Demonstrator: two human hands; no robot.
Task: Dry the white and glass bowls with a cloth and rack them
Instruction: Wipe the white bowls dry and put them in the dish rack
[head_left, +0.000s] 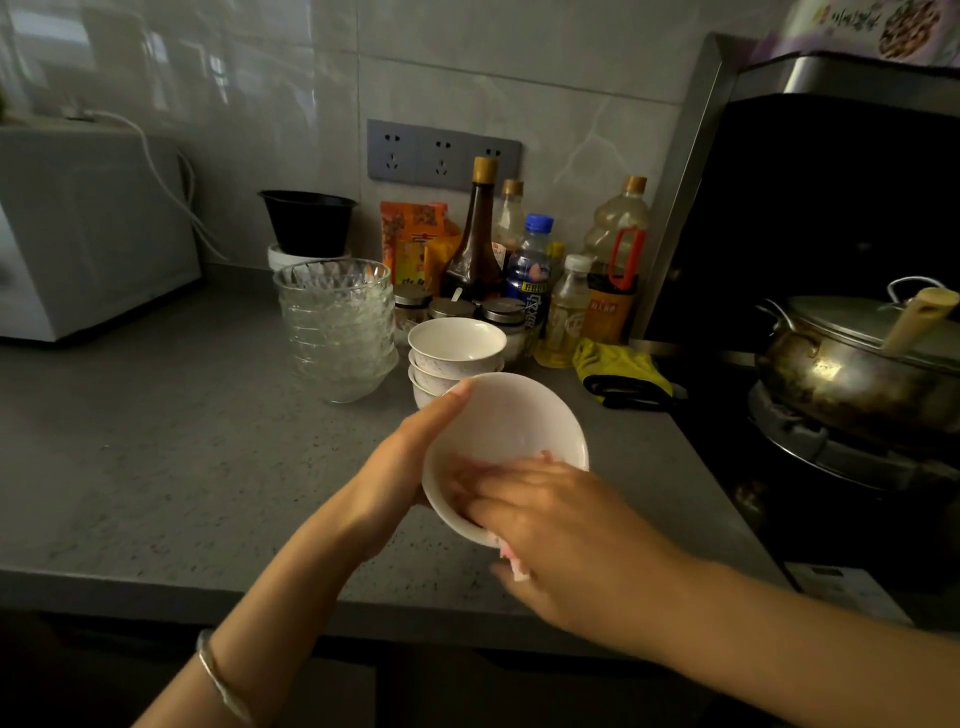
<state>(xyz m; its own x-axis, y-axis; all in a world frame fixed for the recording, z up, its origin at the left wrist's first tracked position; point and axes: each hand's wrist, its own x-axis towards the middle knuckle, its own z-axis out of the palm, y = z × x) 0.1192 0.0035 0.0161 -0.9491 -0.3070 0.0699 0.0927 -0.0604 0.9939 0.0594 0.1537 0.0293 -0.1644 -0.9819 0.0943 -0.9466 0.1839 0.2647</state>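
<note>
My left hand (410, 467) holds a white bowl (511, 421) by its left rim, tilted toward me above the grey counter. My right hand (550, 519) presses a pink-and-white cloth (517, 569) into the bowl's lower inside; only a corner of the cloth shows under the palm. Behind the bowl stands a stack of three white bowls (456, 345). To its left is a stack of several cut-glass bowls (337, 327).
Bottles and jars (530, 270) crowd the back wall beside a black bowl (307, 221). A yellow glove (621, 371) lies to the right. A lidded wok (862, 364) sits on the stove at right; a white microwave (83, 228) stands at left. Grey counter (156, 441) extends leftward.
</note>
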